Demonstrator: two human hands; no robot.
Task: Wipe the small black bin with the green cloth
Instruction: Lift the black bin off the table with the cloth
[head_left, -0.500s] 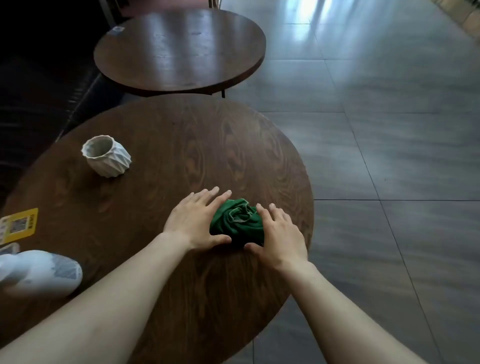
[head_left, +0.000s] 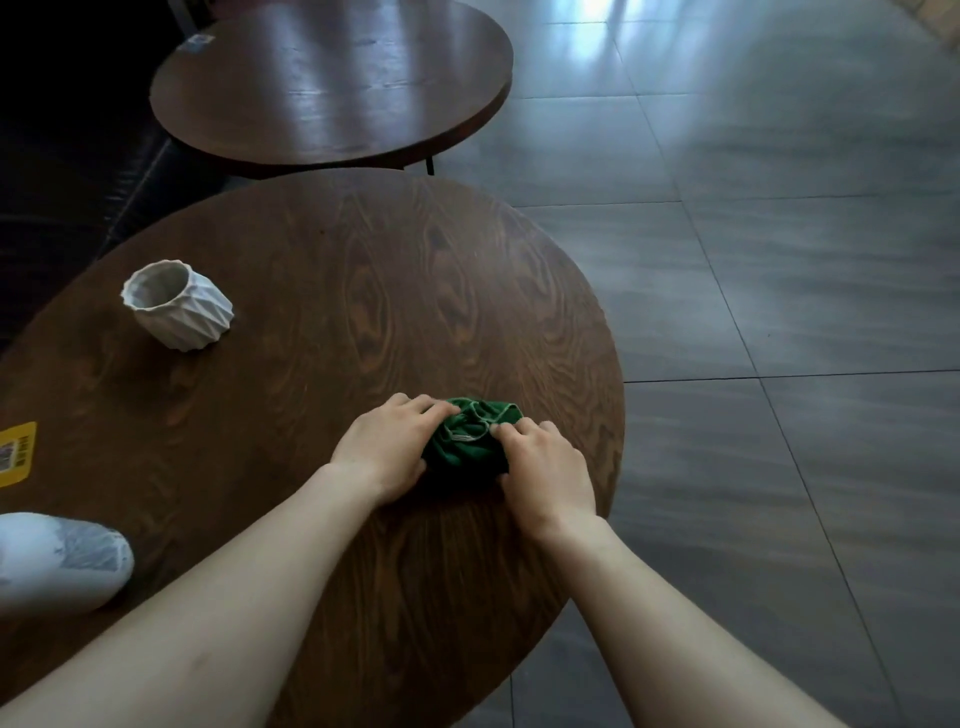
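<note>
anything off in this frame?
No black bin is in view. Both hands, left hand and right hand, are bunching the green cloth on the round table. Nothing spilled or damaged.

Bench (head_left: 322, 291) centre and far half: open wood, you can sweep there freely. Obstacles sit on your left: white faceted cup (head_left: 176, 306) far-left, yellow sticker (head_left: 15, 452) at the edge, white rounded object (head_left: 57, 561) near-left. Right rim drops to tiled floor (head_left: 779, 312).

Between the hands (head_left: 467, 457), the cloth (head_left: 470, 441) is dark green with pale edging. The table (head_left: 363, 312) is dark brown woodgrain; left, a white faceted cup (head_left: 176, 306).
</note>
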